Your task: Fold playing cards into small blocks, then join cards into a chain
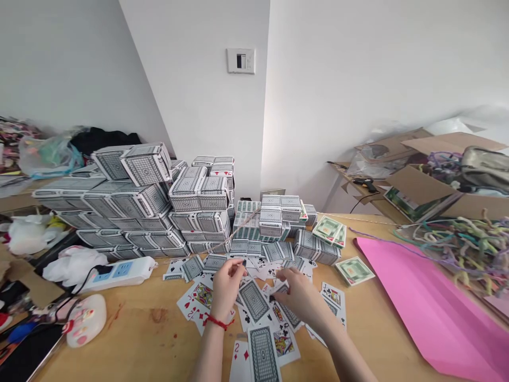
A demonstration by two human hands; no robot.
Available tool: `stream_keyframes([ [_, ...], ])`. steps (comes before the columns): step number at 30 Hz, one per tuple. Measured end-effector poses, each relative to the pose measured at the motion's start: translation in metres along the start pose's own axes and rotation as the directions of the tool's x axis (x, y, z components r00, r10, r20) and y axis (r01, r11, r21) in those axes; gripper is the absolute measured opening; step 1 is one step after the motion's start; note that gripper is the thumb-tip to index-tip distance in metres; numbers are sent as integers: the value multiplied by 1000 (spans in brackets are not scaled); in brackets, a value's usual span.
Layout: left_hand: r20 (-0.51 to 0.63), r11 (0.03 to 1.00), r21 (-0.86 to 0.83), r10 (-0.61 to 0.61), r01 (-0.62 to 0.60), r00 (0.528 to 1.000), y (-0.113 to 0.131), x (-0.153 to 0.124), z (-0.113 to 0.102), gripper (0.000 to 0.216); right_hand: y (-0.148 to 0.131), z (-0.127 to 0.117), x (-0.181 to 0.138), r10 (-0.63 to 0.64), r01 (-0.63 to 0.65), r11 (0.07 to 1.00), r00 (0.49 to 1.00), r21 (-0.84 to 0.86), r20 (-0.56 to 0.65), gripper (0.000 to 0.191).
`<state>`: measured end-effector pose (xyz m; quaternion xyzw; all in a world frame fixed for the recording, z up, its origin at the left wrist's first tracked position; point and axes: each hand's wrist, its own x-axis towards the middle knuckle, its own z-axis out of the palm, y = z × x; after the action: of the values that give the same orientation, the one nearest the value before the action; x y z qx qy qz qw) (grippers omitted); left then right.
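Loose playing cards, some face up and some back up, lie scattered in front of me. My left hand (228,284), with a red string bracelet at the wrist, is closed in a pinch above the pile; what its fingertips hold is too small to tell. Just right of it, my right hand (297,292) bends its thumb and fingers about a patterned-back playing card (280,289) in the pile. Between the hands lies another back-up card (253,301). Nearer me, a back-up card (264,354) partly covers a two of diamonds (239,361).
Stacked blocks of bundled cards (135,196) stand along the back, against the wall. Green card boxes (355,270) and pink paper (413,313) are at the right, beside tangled yarn (465,249) and a cardboard box (421,185). A power strip (123,272) lies left.
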<state>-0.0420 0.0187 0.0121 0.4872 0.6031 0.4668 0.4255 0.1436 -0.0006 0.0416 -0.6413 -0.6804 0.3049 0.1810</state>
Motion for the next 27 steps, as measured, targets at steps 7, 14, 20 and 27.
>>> stream_keyframes([
  [7, 347, 942, 266, 104, -204, 932, 0, -8, 1, 47, -6, -4, -13, 187, -144, 869, 981, -474, 46, 58],
  [14, 482, 920, 312, 61, -236, 874, 1, -10, 3, 64, -8, 7, -9, 184, -118, 888, 977, -444, 108, 52],
  [20, 485, 921, 327, 28, -211, 874, 0, -9, 3, 59, -3, 1, -2, 118, -73, 923, 988, -378, 99, 14],
  [27, 491, 920, 327, 29, -216, 871, 3, -9, 2, 57, 2, 10, 6, 112, -76, 950, 988, -304, 103, 17],
])
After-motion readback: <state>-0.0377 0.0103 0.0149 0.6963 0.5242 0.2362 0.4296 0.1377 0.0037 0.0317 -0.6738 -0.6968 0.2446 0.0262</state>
